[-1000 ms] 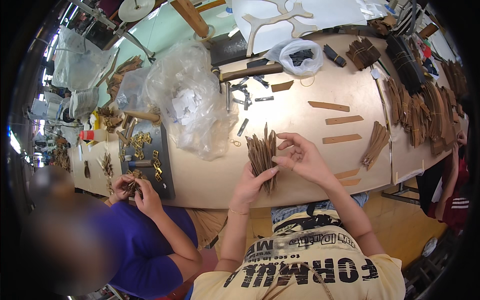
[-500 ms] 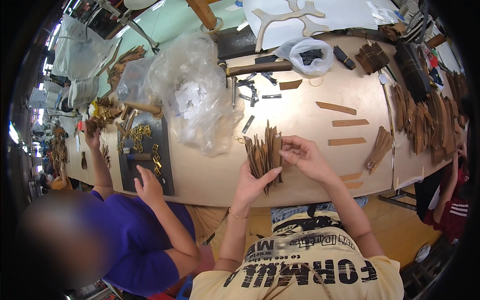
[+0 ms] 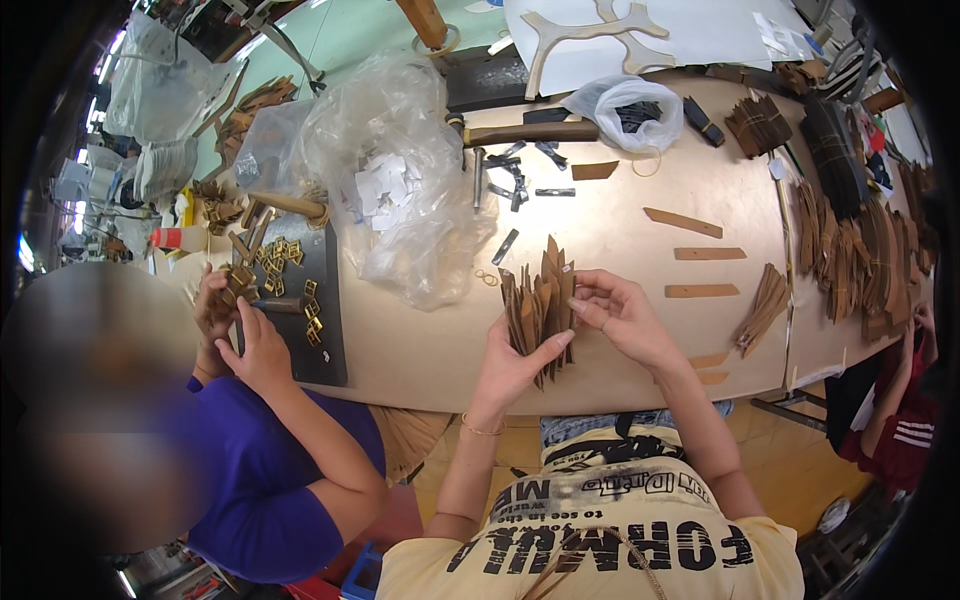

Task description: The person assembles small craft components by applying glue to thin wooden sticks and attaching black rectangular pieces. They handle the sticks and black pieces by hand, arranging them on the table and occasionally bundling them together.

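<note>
Upright in front of me is a fanned bundle of brown leather strips [image 3: 538, 312], with pointed upper ends. My left hand [image 3: 512, 368] is wrapped round its lower part, thumb across the front. At the bundle's right edge, my right hand [image 3: 622, 315] has its thumb and fingertips pinched on an outer strip, which bears a small white mark near its top. Single leather strips [image 3: 710, 254] lie apart on the table to the right, and two more [image 3: 708, 361] lie near my right forearm. A loose bunch of strips [image 3: 763, 310] rests farther right.
A clear plastic bag with white paper bits [image 3: 385, 190] lies left of centre, near a hammer [image 3: 530, 133] and small black pieces [image 3: 518, 190]. A white bag [image 3: 632, 112] holds black pieces. At left, a co-worker's hands [image 3: 250, 345] are by a black slab with gold buckles [image 3: 282, 255].
My hands stay on the bundle, with only a slight shift of the fingers. The view has moved a little. The co-worker's raised hand has come down to meet the other.
</note>
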### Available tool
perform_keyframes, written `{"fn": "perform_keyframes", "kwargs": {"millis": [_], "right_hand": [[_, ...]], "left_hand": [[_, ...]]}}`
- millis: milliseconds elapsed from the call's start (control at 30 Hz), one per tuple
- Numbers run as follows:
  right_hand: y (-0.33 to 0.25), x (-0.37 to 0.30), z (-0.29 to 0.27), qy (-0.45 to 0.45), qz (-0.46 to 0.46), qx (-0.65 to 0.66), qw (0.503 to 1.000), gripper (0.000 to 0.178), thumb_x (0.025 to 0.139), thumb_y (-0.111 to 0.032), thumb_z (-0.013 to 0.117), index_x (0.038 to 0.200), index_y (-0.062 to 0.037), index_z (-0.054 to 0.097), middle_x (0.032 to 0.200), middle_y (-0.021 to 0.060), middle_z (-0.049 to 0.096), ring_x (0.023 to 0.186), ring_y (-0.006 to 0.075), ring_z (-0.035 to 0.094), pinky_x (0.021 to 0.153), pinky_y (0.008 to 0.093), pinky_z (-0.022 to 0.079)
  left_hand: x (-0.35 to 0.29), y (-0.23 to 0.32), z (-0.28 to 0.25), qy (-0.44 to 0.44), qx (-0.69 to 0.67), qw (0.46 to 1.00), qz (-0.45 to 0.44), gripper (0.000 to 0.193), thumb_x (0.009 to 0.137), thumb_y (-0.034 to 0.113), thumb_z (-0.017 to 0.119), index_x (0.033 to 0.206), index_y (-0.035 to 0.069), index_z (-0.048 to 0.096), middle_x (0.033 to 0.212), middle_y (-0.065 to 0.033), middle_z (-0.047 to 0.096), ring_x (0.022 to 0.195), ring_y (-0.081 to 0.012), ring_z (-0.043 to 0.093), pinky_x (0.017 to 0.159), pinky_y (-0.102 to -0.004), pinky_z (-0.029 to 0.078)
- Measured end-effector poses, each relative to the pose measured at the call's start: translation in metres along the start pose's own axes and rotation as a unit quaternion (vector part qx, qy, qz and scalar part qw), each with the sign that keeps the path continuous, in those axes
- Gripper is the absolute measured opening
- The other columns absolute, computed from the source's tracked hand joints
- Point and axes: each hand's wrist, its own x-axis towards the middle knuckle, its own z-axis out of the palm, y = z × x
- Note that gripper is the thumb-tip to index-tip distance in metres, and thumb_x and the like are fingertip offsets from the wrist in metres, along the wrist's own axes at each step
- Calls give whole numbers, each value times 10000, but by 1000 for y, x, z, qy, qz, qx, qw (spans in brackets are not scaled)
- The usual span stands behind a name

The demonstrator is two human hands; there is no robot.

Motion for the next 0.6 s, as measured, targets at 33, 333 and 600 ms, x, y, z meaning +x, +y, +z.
{"fn": "perform_keyframes", "kwargs": {"millis": [33,333,600], "right_hand": [[0,1,0,0,-2,0,1000,363,957,-44,629,1305,29,557,1022,36,628,926,87,602,865,245,503],[0,3,-3,-6,-1,-1,1000,367,961,-47,625,1313,29,553,1023,36,624,924,92,602,860,248,505],[1,4,-6,-3,4,3,1000,365,961,-54,631,1306,33,553,1021,36,617,923,96,603,859,255,505]], "left_hand": [[0,-1,0,4,-8,1000,3,386,870,34,744,1217,-30,586,1090,-55,680,948,-99,632,842,-265,536],[4,-6,-6,1,-31,999,-16,331,907,38,695,1212,-26,581,1096,-52,676,956,-98,621,857,-266,523],[7,-6,-4,7,-30,999,-26,328,907,20,681,1215,-24,576,1088,-52,676,943,-94,622,839,-262,526]]}}
